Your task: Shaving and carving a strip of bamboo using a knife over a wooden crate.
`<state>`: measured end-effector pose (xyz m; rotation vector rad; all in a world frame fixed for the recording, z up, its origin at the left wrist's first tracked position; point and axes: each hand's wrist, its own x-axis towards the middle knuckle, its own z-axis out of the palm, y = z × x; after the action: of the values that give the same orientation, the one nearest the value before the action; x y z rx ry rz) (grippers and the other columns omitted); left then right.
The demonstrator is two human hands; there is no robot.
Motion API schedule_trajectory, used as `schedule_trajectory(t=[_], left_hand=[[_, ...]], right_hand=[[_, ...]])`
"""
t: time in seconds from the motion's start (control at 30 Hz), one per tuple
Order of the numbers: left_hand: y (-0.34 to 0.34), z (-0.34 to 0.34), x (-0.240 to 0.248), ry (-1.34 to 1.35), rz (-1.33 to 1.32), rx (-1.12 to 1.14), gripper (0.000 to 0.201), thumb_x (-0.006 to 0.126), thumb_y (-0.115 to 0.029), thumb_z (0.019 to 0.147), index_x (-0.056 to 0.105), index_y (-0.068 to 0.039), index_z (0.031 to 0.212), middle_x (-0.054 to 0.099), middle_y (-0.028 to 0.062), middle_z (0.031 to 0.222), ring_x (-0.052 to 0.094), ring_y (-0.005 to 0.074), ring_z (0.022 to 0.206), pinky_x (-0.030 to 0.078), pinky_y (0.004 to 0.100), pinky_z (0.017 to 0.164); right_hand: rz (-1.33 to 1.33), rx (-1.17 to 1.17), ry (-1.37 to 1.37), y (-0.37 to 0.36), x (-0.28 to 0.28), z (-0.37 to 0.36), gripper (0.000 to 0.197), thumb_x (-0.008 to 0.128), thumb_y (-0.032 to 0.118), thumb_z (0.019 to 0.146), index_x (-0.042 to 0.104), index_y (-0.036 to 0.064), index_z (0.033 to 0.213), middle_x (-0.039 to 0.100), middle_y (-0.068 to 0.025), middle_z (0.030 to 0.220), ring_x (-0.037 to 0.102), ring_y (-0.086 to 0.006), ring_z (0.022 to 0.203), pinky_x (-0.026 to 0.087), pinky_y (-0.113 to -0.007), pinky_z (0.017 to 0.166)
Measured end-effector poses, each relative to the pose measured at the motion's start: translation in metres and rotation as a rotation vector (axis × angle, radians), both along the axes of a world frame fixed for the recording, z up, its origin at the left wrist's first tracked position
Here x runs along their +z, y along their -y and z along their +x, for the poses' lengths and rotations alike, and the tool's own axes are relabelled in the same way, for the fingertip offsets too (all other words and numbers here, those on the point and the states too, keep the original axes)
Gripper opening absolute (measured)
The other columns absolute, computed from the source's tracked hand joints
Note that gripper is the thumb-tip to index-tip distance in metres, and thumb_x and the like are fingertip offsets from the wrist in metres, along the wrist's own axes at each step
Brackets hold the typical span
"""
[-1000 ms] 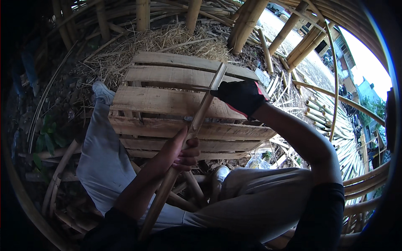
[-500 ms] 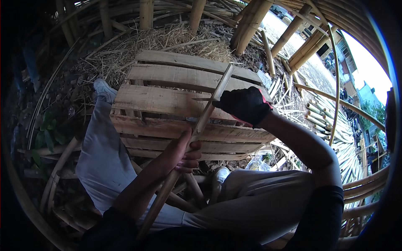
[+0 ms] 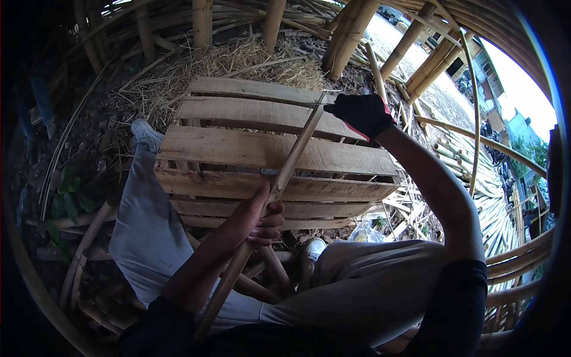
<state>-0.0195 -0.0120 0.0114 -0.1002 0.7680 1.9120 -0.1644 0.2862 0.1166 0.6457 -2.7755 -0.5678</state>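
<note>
My bare left hand (image 3: 259, 224) is wrapped round a long split bamboo strip (image 3: 291, 162), which slants from my lap up over a slatted wooden crate (image 3: 226, 146). My right hand (image 3: 364, 114), in a black and red glove, is closed on a knife (image 3: 313, 105) near the strip's far end. The thin blade points left and lies across the strip; the handle is hidden in the glove. Below my left hand the strip runs down between my legs toward my body.
Dry straw (image 3: 244, 62) lies behind the crate, with upright bamboo posts (image 3: 351, 38) beyond. Stacked bamboo poles (image 3: 458, 156) are at the right. A clear plastic bag (image 3: 366, 232) lies near my right shoe (image 3: 312, 249). Green leaves (image 3: 68, 193) show at the left.
My right hand has slid the knife away from me along the bamboo strip, from partway up to near its far end. My left hand keeps its grip in about the same place.
</note>
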Motion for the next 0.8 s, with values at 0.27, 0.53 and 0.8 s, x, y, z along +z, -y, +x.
schedule_trajectory(t=[0.27, 0.53, 0.8], left_hand=[[0.006, 0.005, -0.003, -0.002, -0.032, 0.004, 0.054, 0.033, -0.068, 0.095, 0.039, -0.017, 0.079, 0.025, -0.0084, 0.051, 0.02, 0.0008, 0.037, 0.017, 0.0151, 0.031], [0.0, 0.005, -0.011, -0.014, -0.05, 0.014, 0.054, 0.032, -0.068, 0.095, 0.038, -0.017, 0.079, 0.024, -0.0087, 0.05, 0.019, 0.0015, 0.036, 0.018, 0.0155, 0.031], [-0.006, 0.001, -0.01, -0.169, -0.023, 0.041, 0.052, 0.034, -0.064, 0.097, 0.039, -0.016, 0.08, 0.028, -0.0075, 0.05, 0.024, 0.0034, 0.034, 0.022, 0.0178, 0.031]], right_hand=[[-0.049, 0.072, 0.002, 0.035, -0.014, 0.027, 0.048, 0.044, 0.056, 0.095, 0.063, 0.0166, 0.078, 0.065, -0.0028, 0.068, 0.065, -0.0255, 0.064, 0.052, -0.038, 0.057], [0.04, -0.321, 0.098, -0.008, -0.015, -0.002, 0.047, 0.04, 0.052, 0.098, 0.068, 0.0147, 0.096, 0.07, -0.0093, 0.087, 0.068, -0.0292, 0.082, 0.053, -0.043, 0.071], [-0.727, -0.51, -0.173, -0.032, -0.011, -0.002, 0.043, 0.047, 0.049, 0.095, 0.063, 0.0108, 0.107, 0.065, -0.0213, 0.103, 0.062, -0.0386, 0.098, 0.049, -0.046, 0.081]])
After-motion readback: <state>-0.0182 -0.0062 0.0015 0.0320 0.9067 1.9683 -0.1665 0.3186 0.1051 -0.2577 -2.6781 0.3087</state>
